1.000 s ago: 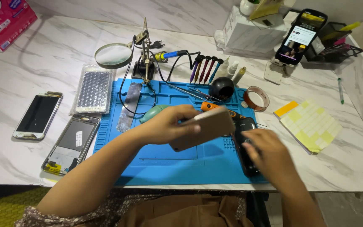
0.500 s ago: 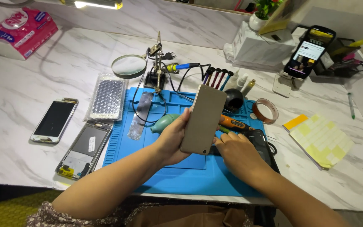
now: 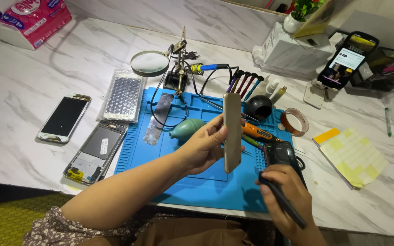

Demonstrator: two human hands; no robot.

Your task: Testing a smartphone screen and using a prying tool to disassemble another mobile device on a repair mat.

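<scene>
Both hands grip: left hand [image 3: 204,148] holds an edge-on phone [image 3: 232,132], right hand [image 3: 284,191] a half-hidden black tool [image 3: 282,200].

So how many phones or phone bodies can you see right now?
4: one edge-on in the left hand at, a white one lying far left, an opened body beside it, one on a stand. Others may be hidden.

Beige phone back cover [image 3: 232,132] stood on edge, upright, thin side toward camera, held above blue mat. Slim black tool [image 3: 282,201] lay angled down-right, gripped near its upper end, low at mat's near right corner, apart from cover.
</scene>
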